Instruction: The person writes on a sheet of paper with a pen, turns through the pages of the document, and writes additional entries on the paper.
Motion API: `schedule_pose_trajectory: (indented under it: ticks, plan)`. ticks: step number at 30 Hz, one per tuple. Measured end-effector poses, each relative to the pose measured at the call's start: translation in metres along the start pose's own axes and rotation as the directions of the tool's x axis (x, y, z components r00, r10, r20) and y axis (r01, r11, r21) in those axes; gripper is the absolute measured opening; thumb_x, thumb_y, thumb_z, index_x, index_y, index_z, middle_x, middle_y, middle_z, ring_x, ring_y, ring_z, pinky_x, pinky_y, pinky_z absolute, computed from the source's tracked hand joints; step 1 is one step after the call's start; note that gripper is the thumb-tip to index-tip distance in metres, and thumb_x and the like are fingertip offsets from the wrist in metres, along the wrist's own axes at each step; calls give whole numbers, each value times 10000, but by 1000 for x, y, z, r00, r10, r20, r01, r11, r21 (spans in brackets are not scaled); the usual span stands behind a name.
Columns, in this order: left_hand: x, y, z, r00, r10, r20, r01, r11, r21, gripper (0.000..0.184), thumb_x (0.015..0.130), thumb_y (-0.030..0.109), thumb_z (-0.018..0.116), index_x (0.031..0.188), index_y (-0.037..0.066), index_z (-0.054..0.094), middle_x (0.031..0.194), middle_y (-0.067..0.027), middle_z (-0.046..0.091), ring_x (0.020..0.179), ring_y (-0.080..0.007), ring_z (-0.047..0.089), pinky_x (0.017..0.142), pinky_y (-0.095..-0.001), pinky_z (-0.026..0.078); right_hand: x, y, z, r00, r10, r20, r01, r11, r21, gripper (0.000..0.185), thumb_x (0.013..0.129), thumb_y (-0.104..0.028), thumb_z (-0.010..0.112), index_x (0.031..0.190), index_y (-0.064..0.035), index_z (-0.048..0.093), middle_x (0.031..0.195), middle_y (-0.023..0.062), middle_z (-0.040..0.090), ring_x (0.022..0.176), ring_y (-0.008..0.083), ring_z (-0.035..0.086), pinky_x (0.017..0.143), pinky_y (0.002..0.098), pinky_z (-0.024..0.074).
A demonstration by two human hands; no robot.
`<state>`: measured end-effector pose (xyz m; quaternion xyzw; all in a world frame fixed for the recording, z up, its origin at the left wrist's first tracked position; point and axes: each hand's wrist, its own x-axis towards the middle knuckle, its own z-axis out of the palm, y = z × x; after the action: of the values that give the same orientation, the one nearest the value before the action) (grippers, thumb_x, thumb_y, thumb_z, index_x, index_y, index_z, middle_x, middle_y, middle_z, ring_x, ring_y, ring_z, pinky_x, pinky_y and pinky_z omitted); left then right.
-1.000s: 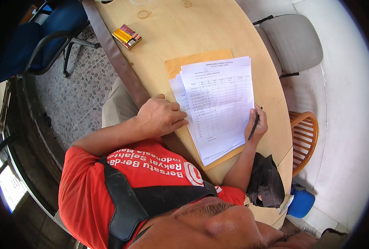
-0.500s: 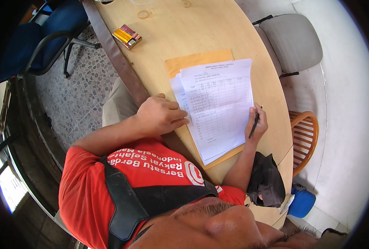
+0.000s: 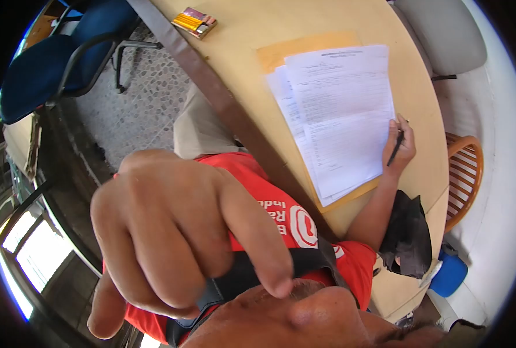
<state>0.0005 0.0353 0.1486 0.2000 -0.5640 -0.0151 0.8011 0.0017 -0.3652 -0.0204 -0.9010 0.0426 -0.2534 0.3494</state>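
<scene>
My left hand [image 3: 165,226] is raised close to the camera, in front of my chest and near my face. Its back faces up, the fingers bend loosely downward and stand apart, and nothing shows in it. On the table, my right hand [image 3: 406,145] has its fingers closed round a black pen [image 3: 395,148], at the right edge of a stack of white papers [image 3: 345,116]. The top sheet carries a printed table with some rows filled in. Underneath the papers lies a yellow-brown envelope [image 3: 310,46].
A cigarette pack with a yellow lighter [image 3: 194,23] lies toward the far left of the wooden table [image 3: 304,17]. A black cloth item [image 3: 406,238] is by my right forearm. Around the table stand a blue office chair [image 3: 55,69], a grey chair [image 3: 449,35] and a wooden-slatted chair [image 3: 466,180].
My left hand has left the papers' left edge and come up toward my face and the camera. The whole view has shifted. My right hand still holds the pen by the papers.
</scene>
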Motion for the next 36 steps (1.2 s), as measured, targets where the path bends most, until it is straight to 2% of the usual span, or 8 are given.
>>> schedule_pose_trajectory:
  ticks: [5,11,14,17,22,29,34,36]
  plan:
    - [10,-4,3,996,-29,80,37,994,-104,591,1099,336,517,673,-24,712,603,-85,560,429,-169,488,868,-538,633,1,3,-3,998,41,38,-39,998,-54,319,1001,-201,741,1222,29,727,920,71,696,830,137,625,784,291,528]
    - [9,-9,1,996,-17,89,32,984,-176,628,1121,331,463,671,-31,708,610,-78,561,444,-169,501,923,-532,628,-1,0,-4,997,65,30,-64,997,-36,308,992,-180,747,1220,28,730,940,78,709,856,140,641,796,289,533]
    - [9,-5,2,990,-99,105,120,968,-218,636,1128,335,449,681,-31,714,615,-78,560,465,-170,525,955,-531,620,1,-3,-1,998,60,31,-59,998,-16,291,987,-158,751,1213,25,733,939,79,713,859,134,642,797,284,532]
    - [7,-5,4,989,-127,72,140,969,-206,631,1129,336,451,682,-23,713,618,-80,559,485,-174,545,978,-520,614,0,-4,0,999,45,24,-44,999,-24,269,971,-114,758,1196,30,731,914,70,705,814,122,624,757,271,520]
    - [13,-8,0,977,-8,214,16,999,-36,622,1124,330,465,669,-25,697,615,-81,556,503,-177,562,964,-495,630,-1,-4,-1,999,27,23,-27,999,-30,250,953,-72,767,1179,29,731,882,51,689,753,105,592,709,253,500]
    - [11,-11,-1,983,-48,175,70,991,-118,625,1124,336,463,668,-22,696,613,-73,548,488,-171,549,932,-485,644,-1,-3,1,1000,30,7,-30,1000,10,248,949,-75,772,1174,22,736,877,43,684,736,99,578,693,254,493]
    - [6,-28,-10,985,45,164,-58,996,70,632,1117,404,480,680,4,699,606,-38,534,475,-144,508,794,-458,660,-2,-8,-2,995,84,44,-84,996,-1,261,973,-111,757,1200,16,734,889,36,683,795,104,596,753,256,506]
    - [-14,-28,-22,992,-112,59,88,946,311,660,1025,604,570,737,27,709,609,-1,518,433,-166,466,670,-411,587,-2,-9,0,999,-19,26,20,999,-37,225,947,-65,759,1158,8,740,876,87,674,735,154,616,704,280,515]
